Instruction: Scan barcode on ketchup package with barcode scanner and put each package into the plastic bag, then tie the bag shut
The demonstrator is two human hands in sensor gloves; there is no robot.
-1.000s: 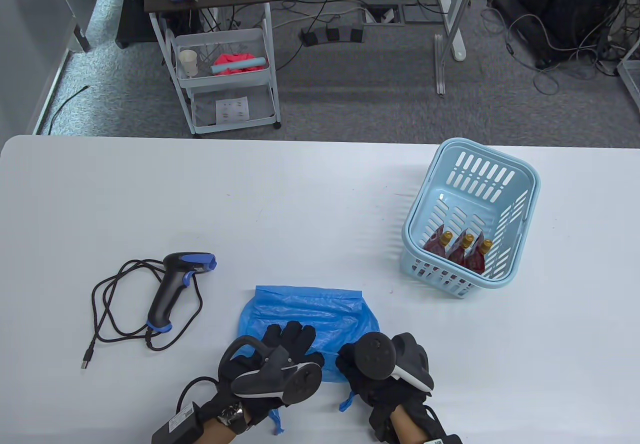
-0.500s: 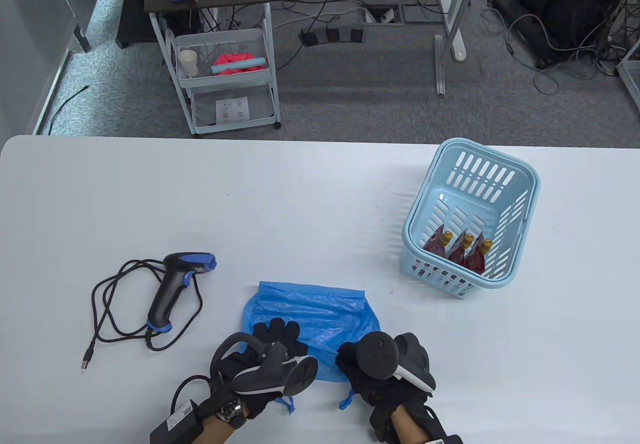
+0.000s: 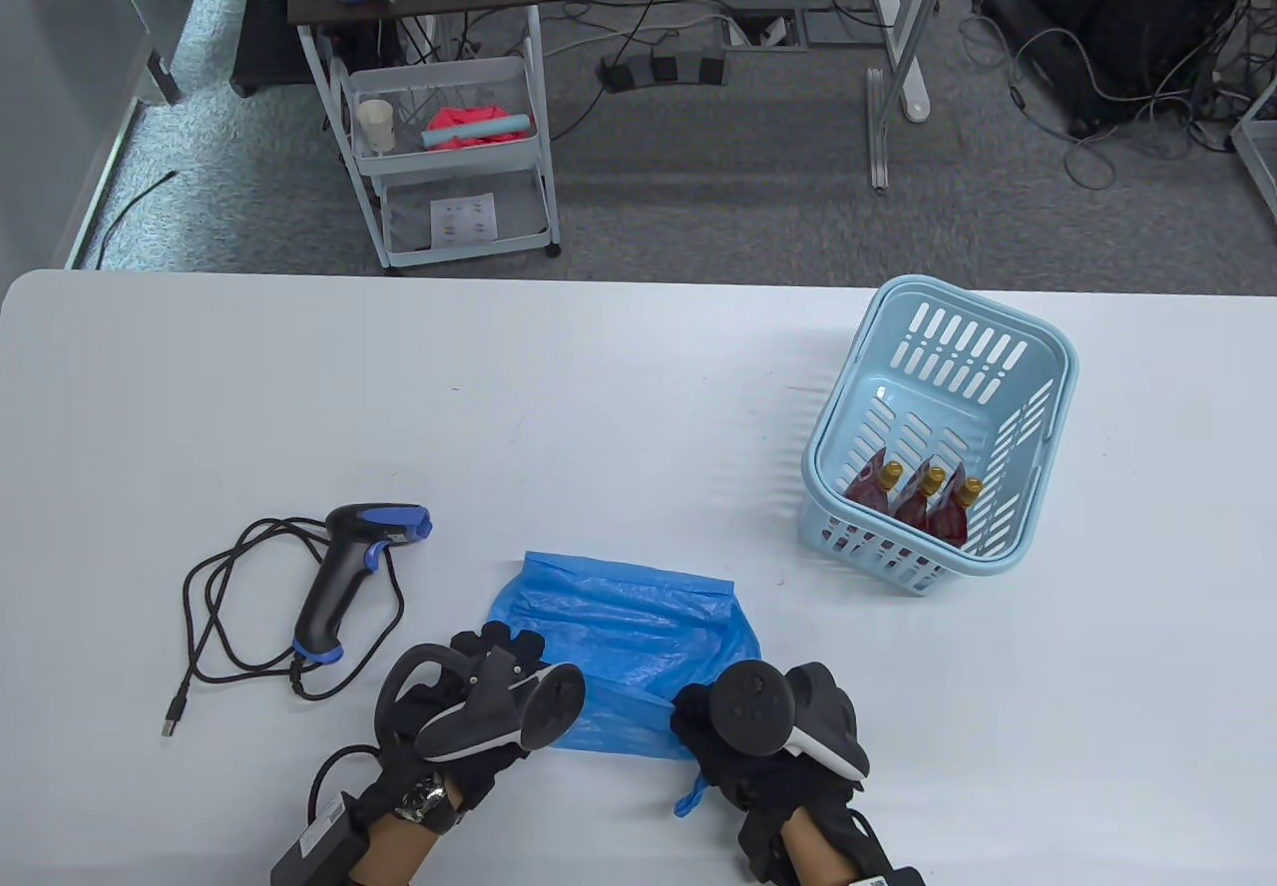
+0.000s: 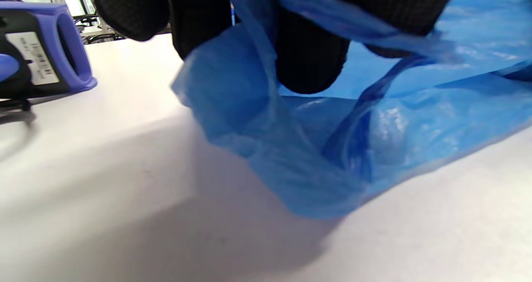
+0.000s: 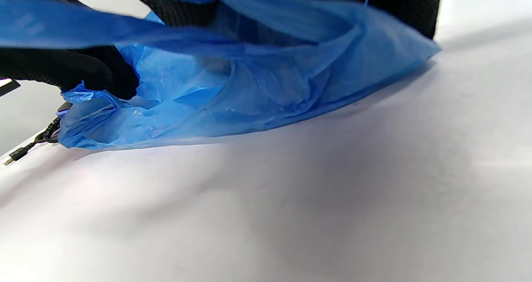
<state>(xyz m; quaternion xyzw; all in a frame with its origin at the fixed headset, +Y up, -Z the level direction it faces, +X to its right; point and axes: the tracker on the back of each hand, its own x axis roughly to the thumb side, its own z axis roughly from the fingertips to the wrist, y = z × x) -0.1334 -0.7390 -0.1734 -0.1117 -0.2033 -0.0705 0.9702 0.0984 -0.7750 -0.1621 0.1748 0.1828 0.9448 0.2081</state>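
two grips pinch my plastic bag (image 3: 629,647) mouth: left hand (image 3: 469,716) scanner-side | right hand (image 3: 758,736) basket-side.

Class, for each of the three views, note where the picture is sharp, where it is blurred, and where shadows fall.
Table view: evenly lit and sharp; the basket casts a soft shadow to its left. Left wrist view: the gloved fingers and plastic bag are soft and close up, with a broad shadow on the table beneath. Right wrist view: the bag's upper edge is smeared, with a diffuse shadow below the bag.
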